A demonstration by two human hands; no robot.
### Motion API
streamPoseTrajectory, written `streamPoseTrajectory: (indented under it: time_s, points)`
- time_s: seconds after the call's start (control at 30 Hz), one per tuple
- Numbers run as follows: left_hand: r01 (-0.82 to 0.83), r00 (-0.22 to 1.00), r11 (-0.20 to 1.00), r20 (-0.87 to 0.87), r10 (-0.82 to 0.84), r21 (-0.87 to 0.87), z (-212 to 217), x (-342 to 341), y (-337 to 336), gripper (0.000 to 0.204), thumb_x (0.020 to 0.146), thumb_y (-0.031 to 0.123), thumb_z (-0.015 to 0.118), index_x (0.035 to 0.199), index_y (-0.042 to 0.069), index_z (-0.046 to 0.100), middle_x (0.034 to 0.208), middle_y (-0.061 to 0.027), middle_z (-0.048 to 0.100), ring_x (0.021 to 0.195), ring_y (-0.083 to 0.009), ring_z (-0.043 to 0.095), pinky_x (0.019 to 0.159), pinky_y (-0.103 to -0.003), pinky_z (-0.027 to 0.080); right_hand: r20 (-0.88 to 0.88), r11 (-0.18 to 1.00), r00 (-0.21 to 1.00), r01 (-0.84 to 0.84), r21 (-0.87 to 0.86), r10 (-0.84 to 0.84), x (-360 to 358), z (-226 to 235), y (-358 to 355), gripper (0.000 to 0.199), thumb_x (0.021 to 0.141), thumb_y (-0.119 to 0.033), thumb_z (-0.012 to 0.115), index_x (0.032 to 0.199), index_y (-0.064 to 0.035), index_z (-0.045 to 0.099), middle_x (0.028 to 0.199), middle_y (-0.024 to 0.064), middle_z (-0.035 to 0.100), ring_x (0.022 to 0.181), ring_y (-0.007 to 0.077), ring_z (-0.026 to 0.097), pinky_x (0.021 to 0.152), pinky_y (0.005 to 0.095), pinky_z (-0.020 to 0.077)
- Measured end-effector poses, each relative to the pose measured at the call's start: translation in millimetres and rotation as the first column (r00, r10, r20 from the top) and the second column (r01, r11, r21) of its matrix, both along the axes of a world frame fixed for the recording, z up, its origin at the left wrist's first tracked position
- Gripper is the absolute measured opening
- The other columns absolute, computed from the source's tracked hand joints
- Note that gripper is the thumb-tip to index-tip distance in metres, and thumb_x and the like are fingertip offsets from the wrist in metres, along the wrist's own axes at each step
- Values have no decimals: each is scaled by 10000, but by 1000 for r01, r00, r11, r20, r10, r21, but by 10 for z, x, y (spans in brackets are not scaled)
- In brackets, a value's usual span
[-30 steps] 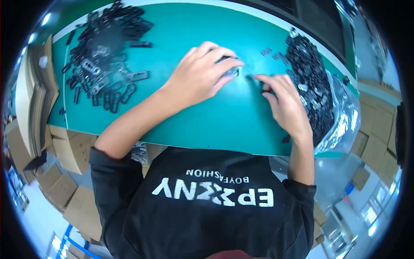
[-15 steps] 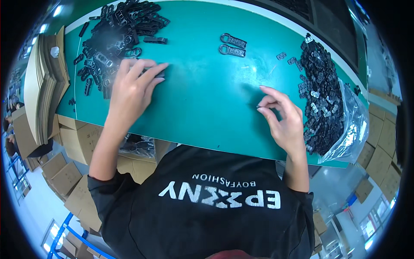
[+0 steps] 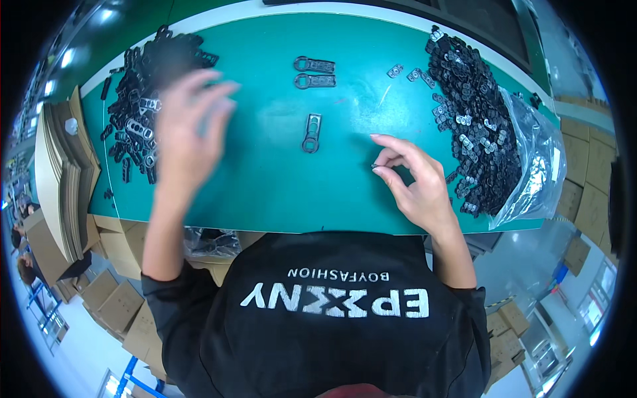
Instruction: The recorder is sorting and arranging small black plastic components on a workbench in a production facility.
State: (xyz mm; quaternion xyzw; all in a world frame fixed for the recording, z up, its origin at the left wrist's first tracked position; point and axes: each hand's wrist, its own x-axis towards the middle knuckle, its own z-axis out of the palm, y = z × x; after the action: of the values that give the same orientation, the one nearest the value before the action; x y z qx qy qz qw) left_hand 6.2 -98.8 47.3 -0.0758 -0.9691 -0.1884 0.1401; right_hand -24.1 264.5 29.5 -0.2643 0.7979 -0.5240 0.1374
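My left hand (image 3: 188, 136) is blurred by motion, fingers spread and holding nothing, just right of a heap of black flat parts (image 3: 136, 99) at the mat's left. My right hand (image 3: 413, 180) hovers low over the green mat (image 3: 265, 186), thumb and fingertips pinched on a tiny small metal piece that is barely visible. One black keyhole-shaped part (image 3: 311, 132) lies alone mid-mat between the hands. Two similar parts (image 3: 314, 73) lie side by side farther back.
A big heap of black and silvery parts (image 3: 471, 113) spills from a clear plastic bag (image 3: 534, 169) at the right. Loose small silvery pieces (image 3: 406, 71) lie near its back. Stacked cardboard sheets (image 3: 63, 172) stand left of the table, with boxes on the floor.
My left hand has lifted from the mat and swung toward the left heap. A single black part now lies mid-mat. My right hand stays near the right heap.
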Motion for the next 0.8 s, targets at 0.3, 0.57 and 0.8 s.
streamPoseTrajectory:
  time_s: [0.3, 0.57, 0.8]
  points:
    - [-81, 990, 976, 97, 103, -202, -286, -696, -1489, 414, 1058, 386, 615, 1386, 175, 755, 1412, -131, 708, 1414, -380, 559, 1188, -513, 423, -19, 999, 999, -29, -13, 29, 25, -85, -83, 513, 900, 124, 780, 1390, -3, 693, 970, 108, 745, 820, 180, 703, 759, 315, 576]
    - [-283, 956, 955, 47, 288, -92, -196, -133, -356, 330, 1083, 332, 636, 1267, 120, 810, 1385, -146, 721, 1330, -353, 636, 1177, -471, 447, 25, 1000, 999, -25, -18, 25, -9, -71, -96, 507, 900, 130, 773, 1383, -2, 694, 946, 103, 732, 800, 176, 690, 742, 304, 566]
    - [-242, 956, 969, -159, 247, 52, 54, -483, -1427, 431, 1104, 380, 615, 1448, 139, 711, 1450, -175, 697, 1420, -331, 605, 1235, -440, 407, 44, 1000, 999, -22, -6, 22, -36, -86, -87, 501, 897, 127, 776, 1376, 1, 697, 953, 107, 734, 788, 170, 681, 730, 305, 561]
